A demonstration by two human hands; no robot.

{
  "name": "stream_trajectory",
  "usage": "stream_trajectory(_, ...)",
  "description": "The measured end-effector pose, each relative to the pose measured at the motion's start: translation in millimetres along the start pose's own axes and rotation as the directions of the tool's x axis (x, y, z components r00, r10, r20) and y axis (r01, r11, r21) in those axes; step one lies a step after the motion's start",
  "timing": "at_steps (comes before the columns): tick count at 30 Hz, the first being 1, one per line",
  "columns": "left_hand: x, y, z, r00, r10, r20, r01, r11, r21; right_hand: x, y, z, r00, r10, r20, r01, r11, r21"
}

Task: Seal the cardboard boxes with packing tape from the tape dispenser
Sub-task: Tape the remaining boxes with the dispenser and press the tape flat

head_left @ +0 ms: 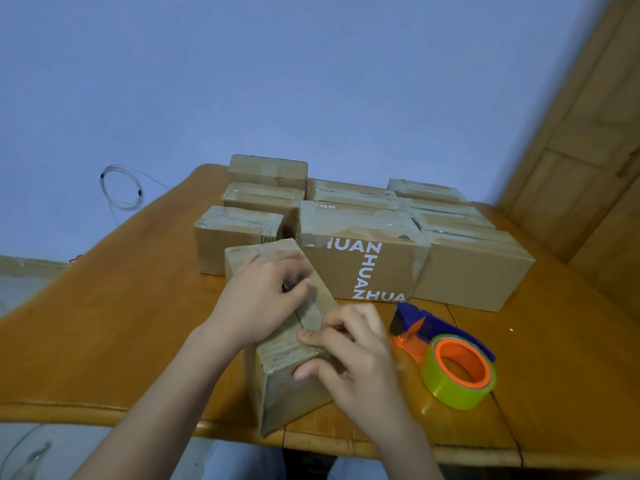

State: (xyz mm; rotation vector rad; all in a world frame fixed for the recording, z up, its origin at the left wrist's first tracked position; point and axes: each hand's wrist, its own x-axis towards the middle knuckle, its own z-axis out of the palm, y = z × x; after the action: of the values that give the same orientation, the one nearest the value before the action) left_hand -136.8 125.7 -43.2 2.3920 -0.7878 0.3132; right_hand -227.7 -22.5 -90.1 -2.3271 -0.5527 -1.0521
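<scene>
Both my hands are on the small cardboard box (277, 362), which lies long-ways near the front edge of the wooden table (114, 327), angled a bit toward the stack behind it.

My left hand (263, 299) lies on the box's top face, fingers curled down against the cardboard around the centre seam. Whether it's pinching anything there I can't tell, that part is blurred.

My right hand (349, 355) grips the near right corner of the box: fingertips curled over the top edge at the seam, thumb pressed on the near end face.

Tape dispenser (446, 355) sits on the table just right of my right hand, not touching it. Blue frame, orange hub, yellow-green tape roll (457, 375) lying on its side, blade end pointing toward the stack.

Behind the box: a printed box (363, 268) with white "ZHUAN" lettering on its front face, touching or nearly touching the far right corner of the one I hold. A plain box (474, 275) sits flush to its right, another smaller one (235, 233) to its left. More boxes are packed in rows behind those, with shiny tape visible on several tops.

A coiled clear cable (121, 188) hangs on the blue wall (311, 81) left of the table.
</scene>
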Motion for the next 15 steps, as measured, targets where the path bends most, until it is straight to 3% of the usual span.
stream_trajectory(2,-0.2,2.4,0.2,0.996,-0.020,0.083,0.011,0.994,0.111,-4.7,-4.1,4.9,0.998,-0.009,-0.063,0.007,0.999,-0.038)
stream_trajectory(5,-1.0,6.8,0.0,0.982,0.004,0.186,-0.022,0.995,0.095,-12.5,-6.2,5.2,0.995,-0.027,-0.100,0.024,0.999,-0.029)
stream_trajectory(9,-2.1,8.3,-2.3,0.969,0.060,0.240,-0.074,0.996,0.053,-13.5,-2.2,-16.9,1.000,0.000,0.011,-0.001,0.991,0.132)
stream_trajectory(12,-0.4,10.0,-2.6,0.949,0.133,0.285,-0.125,0.991,-0.046,-9.0,18.2,-44.4,0.989,0.147,0.032,-0.149,0.982,0.118)
stream_trajectory(15,1.3,15.9,0.3,0.932,0.191,0.307,-0.161,0.979,-0.121,-4.2,52.8,-71.9,0.922,0.388,-0.008,-0.388,0.920,-0.053)
